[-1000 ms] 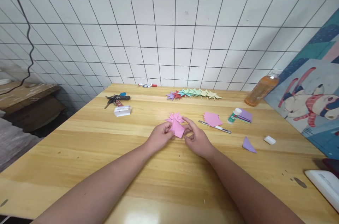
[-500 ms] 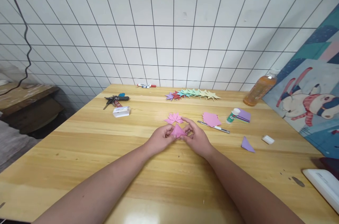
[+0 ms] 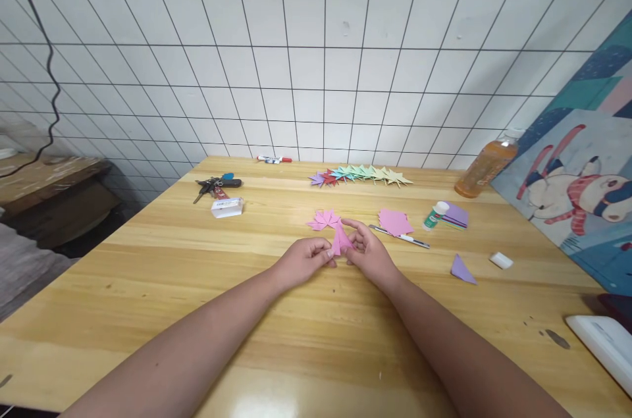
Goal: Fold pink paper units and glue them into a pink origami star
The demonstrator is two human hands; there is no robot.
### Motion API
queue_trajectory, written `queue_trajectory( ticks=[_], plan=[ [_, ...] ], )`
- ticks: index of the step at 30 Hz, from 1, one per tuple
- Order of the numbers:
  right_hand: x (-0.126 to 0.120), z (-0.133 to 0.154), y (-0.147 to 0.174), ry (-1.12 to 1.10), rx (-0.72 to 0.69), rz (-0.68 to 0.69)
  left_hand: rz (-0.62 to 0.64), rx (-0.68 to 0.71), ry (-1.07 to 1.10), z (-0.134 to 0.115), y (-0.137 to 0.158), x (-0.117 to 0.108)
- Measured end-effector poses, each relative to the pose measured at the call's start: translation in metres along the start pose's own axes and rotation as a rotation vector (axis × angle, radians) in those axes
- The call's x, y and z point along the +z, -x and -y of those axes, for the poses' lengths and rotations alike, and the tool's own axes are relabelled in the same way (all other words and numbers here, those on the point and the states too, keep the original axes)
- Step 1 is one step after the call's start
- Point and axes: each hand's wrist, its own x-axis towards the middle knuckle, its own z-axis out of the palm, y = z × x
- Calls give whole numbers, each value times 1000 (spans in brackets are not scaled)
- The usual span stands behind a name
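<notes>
Between my two hands is a pink folded paper (image 3: pixel 340 240), its point up, a little above the table. My left hand (image 3: pixel 307 261) pinches its lower left edge between thumb and fingers. My right hand (image 3: pixel 368 252) is closed on its right side, the index finger arched over near the tip. Just beyond lies a pink origami piece with several spread points (image 3: pixel 324 219). A stack of pink paper sheets (image 3: pixel 395 222) lies to the right of it, with a slim pen-like tool (image 3: pixel 402 236) along its near edge.
Several coloured origami leaves (image 3: pixel 363 174) line the back, near a marker (image 3: pixel 274 160). Keys (image 3: pixel 217 186) and a small white box (image 3: pixel 227 207) lie left. On the right are a glue stick (image 3: pixel 435 215), purple paper (image 3: pixel 455 214), a folded purple piece (image 3: pixel 463 269), an eraser (image 3: pixel 501 260) and a bottle (image 3: pixel 486 164).
The pink folded paper has turned from a broad triangle facing me to a narrower shape, shifted slightly right. My left fingers now sit lower on its edge.
</notes>
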Motion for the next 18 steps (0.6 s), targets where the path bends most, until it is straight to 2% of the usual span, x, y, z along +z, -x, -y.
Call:
queue_trajectory(
  ticks=[4, 10, 14, 18],
  plan=[
    [2, 1, 2, 51, -32, 8, -15, -22, -67, 0, 0, 1],
    [3, -1, 1, 13, 15, 9, -50, -45, -200, -5, 2, 2],
    [4, 1, 2, -27, 34, 62, -40, -13, -129, -3, 1, 3],
    [3, 5, 3, -42, 5, 57, -73, -39, -53, 2, -2, 2]
  ],
)
